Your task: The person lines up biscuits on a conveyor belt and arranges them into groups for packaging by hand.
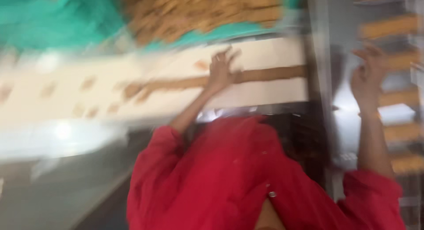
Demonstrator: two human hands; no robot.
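Spread fingers mark the grip of the left hand (223, 71): it lies open and flat on a long brown row of biscuits (265, 74), and it closes around nothing. This row runs across a white conveyor belt (269, 93), from the hand toward the right edge of the belt. More single biscuits (88, 83) lie scattered on the left part of the belt, well apart from the hand, but the blur hides their shape. Behind the belt, a heap of brown biscuits (198, 11) rests on a green surface (57, 18).

On the right side, the right hand (369, 75) is raised beside a metal rack (320, 57). Its fingers point up, near the trays of biscuits (388, 26) that sit one above another in the rack. I cannot tell if its grip is wide or narrow, because the picture is too blurred. Both arms wear red sleeves (154, 146), and red clothing (229, 177) fills the lower middle of the view.
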